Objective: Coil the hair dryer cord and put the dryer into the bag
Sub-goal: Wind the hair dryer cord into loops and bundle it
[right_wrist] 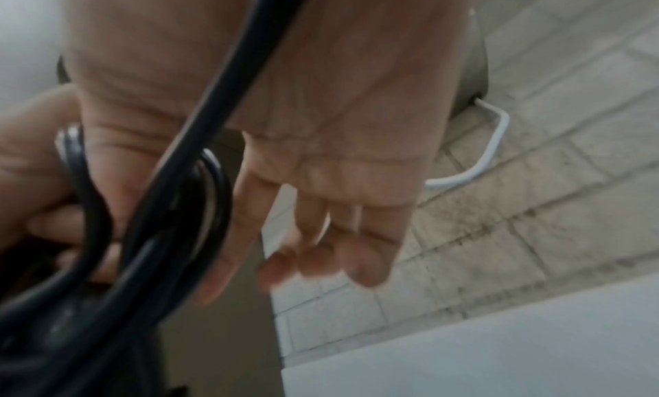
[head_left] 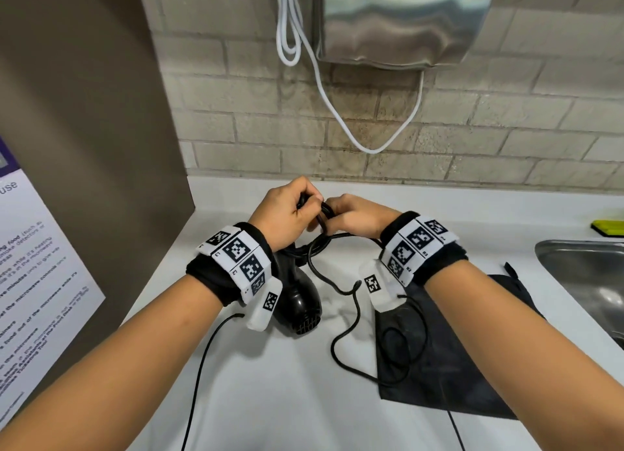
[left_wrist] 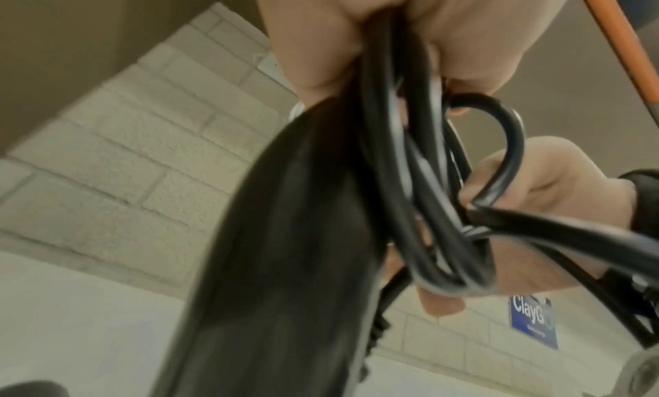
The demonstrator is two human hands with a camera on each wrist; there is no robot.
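Note:
My left hand (head_left: 305, 202) grips a bundle of black cord (head_left: 325, 214) loops above the white counter. In the left wrist view the cord (left_wrist: 403, 177) loops hang from my left hand's fingers (left_wrist: 321, 50) beside the dryer's handle (left_wrist: 285, 262). My right hand (head_left: 337, 211) meets the left one and pinches the cord between thumb and index; the cord (right_wrist: 228, 98) crosses its palm while the other fingers (right_wrist: 356, 234) hang loosely. The black hair dryer (head_left: 300, 302) hangs below my left wrist. The loose cord trails across the flat black bag (head_left: 456, 349) under my right forearm.
A steel sink (head_left: 587, 275) lies at the right, with a yellow-green sponge (head_left: 607, 228) behind it. A steel wall unit (head_left: 405, 21) and a white cable (head_left: 337, 113) hang on the brick wall. A brown panel with a poster (head_left: 37, 281) stands at the left.

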